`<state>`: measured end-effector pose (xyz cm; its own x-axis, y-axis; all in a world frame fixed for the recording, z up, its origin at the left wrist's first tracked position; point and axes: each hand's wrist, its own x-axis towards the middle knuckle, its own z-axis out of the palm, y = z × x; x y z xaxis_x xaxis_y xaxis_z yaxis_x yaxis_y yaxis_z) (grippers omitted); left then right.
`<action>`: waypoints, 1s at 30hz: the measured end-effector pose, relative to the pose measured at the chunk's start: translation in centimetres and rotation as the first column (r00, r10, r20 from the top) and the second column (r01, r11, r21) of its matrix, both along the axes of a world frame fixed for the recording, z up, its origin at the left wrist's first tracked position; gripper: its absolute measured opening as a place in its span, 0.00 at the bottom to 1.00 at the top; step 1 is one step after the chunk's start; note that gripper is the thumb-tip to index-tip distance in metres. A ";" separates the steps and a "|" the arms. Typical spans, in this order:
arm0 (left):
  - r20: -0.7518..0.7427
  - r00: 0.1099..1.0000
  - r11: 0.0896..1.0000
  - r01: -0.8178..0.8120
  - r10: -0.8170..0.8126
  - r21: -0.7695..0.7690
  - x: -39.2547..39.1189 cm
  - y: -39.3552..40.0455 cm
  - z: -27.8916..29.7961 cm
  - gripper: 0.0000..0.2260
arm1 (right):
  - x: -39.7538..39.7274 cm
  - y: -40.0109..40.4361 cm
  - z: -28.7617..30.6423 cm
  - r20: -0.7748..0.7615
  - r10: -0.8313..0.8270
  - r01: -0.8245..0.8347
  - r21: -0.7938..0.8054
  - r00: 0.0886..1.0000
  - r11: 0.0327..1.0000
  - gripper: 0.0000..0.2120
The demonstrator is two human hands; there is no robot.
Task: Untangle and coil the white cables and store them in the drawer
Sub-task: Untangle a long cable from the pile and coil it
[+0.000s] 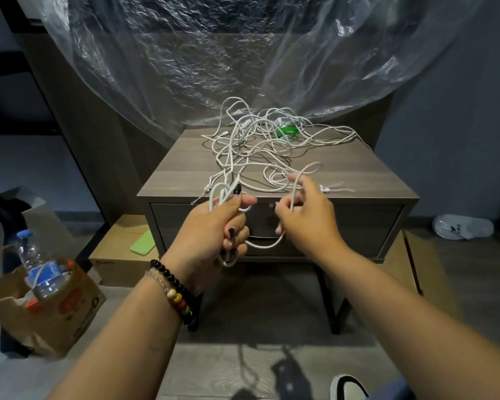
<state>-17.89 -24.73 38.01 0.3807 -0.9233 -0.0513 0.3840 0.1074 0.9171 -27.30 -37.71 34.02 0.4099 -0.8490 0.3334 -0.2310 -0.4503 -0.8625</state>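
Left hand [214, 226], grip curled round several loops of thin white cable [254, 145]; right hand [303, 215], grip pinching a strand of the same cable, which sags between the two hands. Beyond both grips, the remaining cable lies tangled on the grey wood-grain bench [358, 174]. Behind the hands, the closed grey drawer [358, 223] forms the bench front.

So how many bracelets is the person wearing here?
2, both on the left wrist: a black beaded bracelet nearer the hand, and a thin chain bracelet with colored beads behind it. The right wrist is bare.
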 end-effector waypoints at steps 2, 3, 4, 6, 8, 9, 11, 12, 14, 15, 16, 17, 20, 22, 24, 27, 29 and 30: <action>0.003 1.000 1.000 0.019 -0.019 -0.006 0.6 0.1 0.2 0.11 | 0.6 -1.4 1.9 0.020 -0.018 0.019 -0.052 1.000 0.998 0.18; 0.005 1.000 1.000 0.027 -0.027 -0.007 0.9 0.1 0.3 0.11 | 1.0 -2.2 2.7 0.015 -0.034 0.035 -0.088 0.999 0.996 0.17; 0.003 1.000 1.000 0.030 -0.030 -0.006 1.3 0.1 0.4 0.11 | 1.7 -3.0 3.3 0.008 -0.043 0.043 -0.129 0.999 0.991 0.17; -0.012 1.000 1.000 0.023 -0.023 -0.002 2.0 0.1 0.5 0.12 | 3.5 -3.9 4.2 -0.084 -0.046 0.021 -0.280 0.995 0.960 0.17; -0.036 0.999 1.000 0.009 -0.009 -0.001 2.6 0.1 0.5 0.12 | 5.7 -4.2 4.1 -0.323 -0.060 -0.098 -0.451 0.945 0.887 0.20; -0.047 0.999 1.000 0.001 -0.001 0.000 2.9 0.0 0.5 0.12 | 6.8 -4.3 3.8 -0.459 -0.093 -0.177 -0.510 0.883 0.842 0.23; -0.067 0.998 1.000 -0.009 0.009 0.003 3.3 -0.1 0.5 0.12 | 8.5 -4.8 3.2 -0.667 -0.175 -0.325 -0.554 0.724 0.766 0.25; -0.077 0.997 1.000 -0.010 0.010 0.005 3.5 -0.2 0.5 0.12 | 9.3 -5.3 3.0 -0.731 -0.190 -0.381 -0.537 0.656 0.753 0.25; -0.088 0.996 1.000 -0.001 0.002 0.013 3.7 -0.5 0.3 0.12 | 10.6 -6.7 2.9 -0.801 -0.135 -0.423 -0.442 0.584 0.791 0.25; -0.090 0.996 1.000 0.006 -0.005 0.019 3.8 -0.6 0.3 0.12 | 11.3 -7.6 2.9 -0.820 -0.089 -0.424 -0.381 0.565 0.821 0.24; -0.092 0.996 1.000 0.011 -0.009 0.026 3.9 -0.7 0.2 0.12 | 12.0 -8.6 3.0 -0.837 -0.055 -0.427 -0.333 0.545 0.841 0.24; -0.095 0.995 0.999 0.013 -0.010 0.032 4.0 -0.9 0.2 0.12 | 12.6 -9.5 3.1 -0.852 -0.043 -0.430 -0.306 0.522 0.849 0.24; -0.119 0.993 0.999 -0.008 0.012 0.036 4.6 -1.3 0.3 0.12 | 14.4 -12.3 3.2 -0.874 -0.076 -0.428 -0.309 0.479 0.849 0.25; -0.132 0.991 0.999 -0.022 0.027 0.036 5.0 -1.6 0.5 0.12 | 15.7 -14.0 3.0 -0.881 -0.109 -0.420 -0.325 0.461 0.847 0.25; -0.127 0.991 0.999 -0.030 0.035 0.044 5.3 -1.7 0.5 0.12 | 16.7 -15.4 3.0 -0.885 -0.148 -0.409 -0.346 0.442 0.845 0.24; -0.101 0.994 0.998 -0.032 0.038 0.053 5.5 -1.6 0.5 0.12 | 17.8 -17.0 3.6 -0.881 -0.214 -0.399 -0.392 0.421 0.829 0.23; -0.090 0.995 0.998 -0.033 0.038 0.058 5.6 -1.3 0.5 0.13 | 18.2 -17.8 3.8 -0.876 -0.249 -0.399 -0.420 0.413 0.815 0.23; -0.083 0.996 0.998 -0.032 0.037 0.062 5.7 -1.2 0.5 0.13 | 18.3 -17.9 4.0 -0.875 -0.259 -0.401 -0.427 0.410 0.811 0.23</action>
<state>-12.18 -25.98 38.48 0.4045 -0.9038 -0.1399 0.4572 0.0674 0.8868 -9.02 -55.64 37.98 0.7812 -0.6191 0.0802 -0.6212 -0.7584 0.1973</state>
